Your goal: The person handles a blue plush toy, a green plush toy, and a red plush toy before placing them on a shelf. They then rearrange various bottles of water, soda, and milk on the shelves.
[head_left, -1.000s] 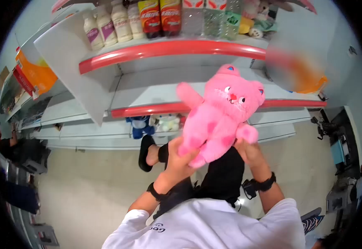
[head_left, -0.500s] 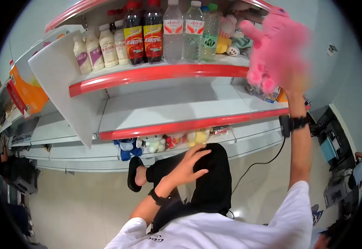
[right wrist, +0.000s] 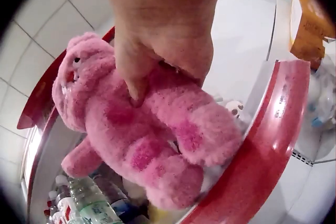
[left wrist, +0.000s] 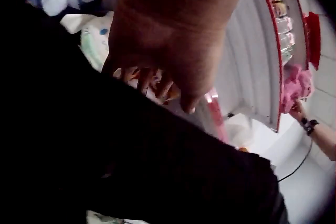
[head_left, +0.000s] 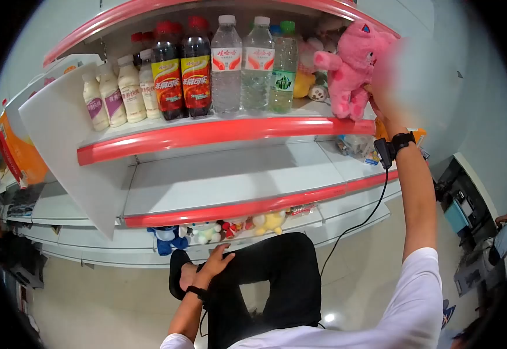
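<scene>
The pink plush bear is upright at the right end of the upper shelf, its feet by the red edge strip. My right hand grips its side in the head view. In the right wrist view the thumb and fingers of the right hand press into the fur of the pink plush. My left hand rests on the black-trousered knee, fingers relaxed; in the left wrist view the left hand lies over the dark cloth, its fingertips partly hidden.
Left of the plush stand milk bottles, cola bottles and clear bottles; small plush toys sit behind it. Below are a middle shelf and more plush toys. A black cable hangs from the right wrist.
Both hands held the plush in front of the body; the left hand let go and lowered to the knee. The right hand carried the plush up and right, then onto the upper shelf.
</scene>
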The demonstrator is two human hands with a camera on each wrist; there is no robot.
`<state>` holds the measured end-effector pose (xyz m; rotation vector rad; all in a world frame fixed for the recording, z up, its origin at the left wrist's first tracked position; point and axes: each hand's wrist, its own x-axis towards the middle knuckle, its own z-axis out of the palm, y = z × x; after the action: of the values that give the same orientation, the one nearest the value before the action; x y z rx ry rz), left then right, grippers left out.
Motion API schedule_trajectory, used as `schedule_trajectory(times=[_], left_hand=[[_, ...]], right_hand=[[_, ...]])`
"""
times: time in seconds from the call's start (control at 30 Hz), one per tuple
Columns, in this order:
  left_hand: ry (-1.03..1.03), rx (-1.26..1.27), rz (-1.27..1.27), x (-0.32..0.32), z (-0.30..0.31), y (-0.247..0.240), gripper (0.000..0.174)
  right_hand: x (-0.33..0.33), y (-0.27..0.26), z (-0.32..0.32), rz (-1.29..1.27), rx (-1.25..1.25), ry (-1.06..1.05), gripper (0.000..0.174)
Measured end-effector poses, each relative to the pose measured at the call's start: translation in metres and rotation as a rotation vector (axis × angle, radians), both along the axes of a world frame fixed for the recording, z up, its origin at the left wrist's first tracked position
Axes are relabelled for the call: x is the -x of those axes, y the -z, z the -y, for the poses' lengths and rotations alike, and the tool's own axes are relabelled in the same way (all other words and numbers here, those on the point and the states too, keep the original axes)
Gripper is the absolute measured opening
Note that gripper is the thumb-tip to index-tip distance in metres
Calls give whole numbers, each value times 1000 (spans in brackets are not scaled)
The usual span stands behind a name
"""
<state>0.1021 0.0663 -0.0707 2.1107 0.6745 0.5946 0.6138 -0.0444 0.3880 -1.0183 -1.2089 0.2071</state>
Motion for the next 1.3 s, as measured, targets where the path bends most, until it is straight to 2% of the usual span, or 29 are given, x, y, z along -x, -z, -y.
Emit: schedule_trajectory(times=[0.03,0.07,0.1,0.17,0.23,0.3,0.47,0.57,0.67,0.73,0.77,0.83,0.87,0.93,1.03,1.1,1.17,1.2,1.23,1.3], left_hand=[[-46,100,-117,2,1,4,45],[-26,31,-250,6,-2,6,40],[-22,34,-250,4,-4,10,40],[-11,92,-93,4,-4,21,36],[-29,98,-182,4,-5,18,35],[20,132,-140,6,-4,10,36],[11,147,-166,8,0,7,32],[-3,123,-209,8,2,11,32],[-53,106,-124,6,2,13,32],[-49,142,-140,8,2,8,32],[-51,140,-142,9,3,9,32],[-58,128,-114,7,1,13,32],[-62,124,-113,7,-2,15,32],[-83,120,-82,12,4,9,31],[-84,137,-63,14,4,9,32],[-107,159,-43,17,6,18,32],[-73,198,-65,15,3,17,34],[-57,188,-119,16,5,11,40],[-66,145,-194,15,4,26,49],[-31,119,-336,13,9,3,57]], right_hand=[[-5,3,0,-1,9,4,28],[-10,3,1,-2,64,36,29],[-9,3,3,-6,116,68,30],[-6,2,7,30,147,119,29],[3,3,9,64,190,161,28],[9,6,6,46,237,252,27],[-17,11,-8,40,333,253,31],[-13,16,-7,99,407,301,37],[-20,25,-19,142,436,301,47],[-26,34,-27,337,403,714,52],[-30,36,-25,335,401,712,52],[-25,34,-15,279,362,431,59],[-22,35,-12,279,357,427,59],[-31,42,-7,389,310,565,56],[-31,49,3,383,253,581,52],[-31,52,13,471,199,646,50],[14,63,31,492,44,727,49],[33,74,36,407,-2,706,42],[48,88,42,324,-46,681,36],[73,119,46,479,-135,706,35]])
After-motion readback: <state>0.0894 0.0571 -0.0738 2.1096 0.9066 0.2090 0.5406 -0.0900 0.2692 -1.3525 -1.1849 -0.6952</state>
